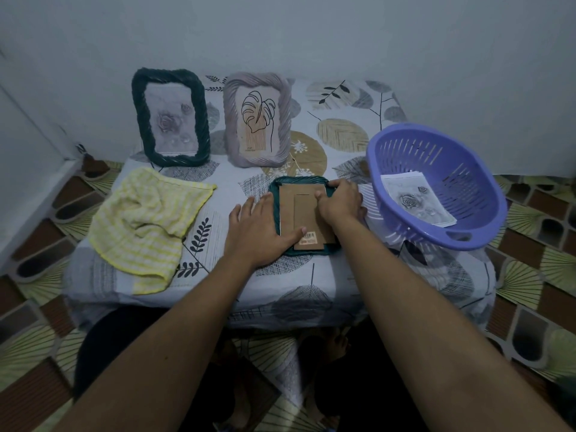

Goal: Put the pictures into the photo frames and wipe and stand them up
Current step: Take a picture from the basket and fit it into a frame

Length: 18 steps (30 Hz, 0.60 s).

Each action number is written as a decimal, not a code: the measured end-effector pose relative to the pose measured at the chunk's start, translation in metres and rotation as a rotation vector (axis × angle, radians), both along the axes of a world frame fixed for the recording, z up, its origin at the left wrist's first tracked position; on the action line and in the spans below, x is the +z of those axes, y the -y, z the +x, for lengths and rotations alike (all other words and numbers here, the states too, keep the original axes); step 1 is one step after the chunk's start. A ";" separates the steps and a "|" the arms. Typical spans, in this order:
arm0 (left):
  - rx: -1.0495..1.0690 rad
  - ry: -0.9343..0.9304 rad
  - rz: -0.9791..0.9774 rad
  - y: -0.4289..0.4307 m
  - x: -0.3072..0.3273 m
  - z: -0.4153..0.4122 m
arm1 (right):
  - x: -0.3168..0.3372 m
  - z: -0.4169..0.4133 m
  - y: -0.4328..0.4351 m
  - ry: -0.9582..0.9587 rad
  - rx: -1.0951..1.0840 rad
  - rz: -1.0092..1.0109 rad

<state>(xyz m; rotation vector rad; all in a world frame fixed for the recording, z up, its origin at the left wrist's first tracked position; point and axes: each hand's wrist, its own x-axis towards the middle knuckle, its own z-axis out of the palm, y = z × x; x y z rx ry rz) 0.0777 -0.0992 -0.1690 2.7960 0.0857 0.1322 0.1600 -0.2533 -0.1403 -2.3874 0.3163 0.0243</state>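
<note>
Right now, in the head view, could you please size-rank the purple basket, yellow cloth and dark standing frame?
Largest: purple basket and yellow cloth, too alike to rank.
Smallest: dark standing frame, though farther away.

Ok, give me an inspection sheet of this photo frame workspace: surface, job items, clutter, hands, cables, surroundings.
Surface: small table under a leaf-patterned cover.
Job's things: dark green frame and grey frame stand upright at the back, pictures in; teal frame lies face down, cardboard back up; yellow cloth crumpled at left; rose print in the purple basket at right.
Clutter: nothing seen.
Hands: left hand flat on the teal frame's left side; right hand curled on its upper right corner.
Cables: nothing seen.
Surroundings: plain wall behind, patterned tile floor.
</note>
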 end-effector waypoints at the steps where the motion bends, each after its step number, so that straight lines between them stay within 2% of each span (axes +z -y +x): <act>1: 0.000 0.002 0.000 0.000 0.000 0.000 | -0.001 0.001 0.000 0.007 -0.005 0.007; 13: -0.003 0.002 -0.006 0.000 0.001 0.000 | -0.002 -0.002 0.000 0.031 0.016 -0.001; 18: 0.002 0.001 -0.007 -0.001 0.000 0.000 | 0.000 -0.010 0.012 0.045 0.099 0.122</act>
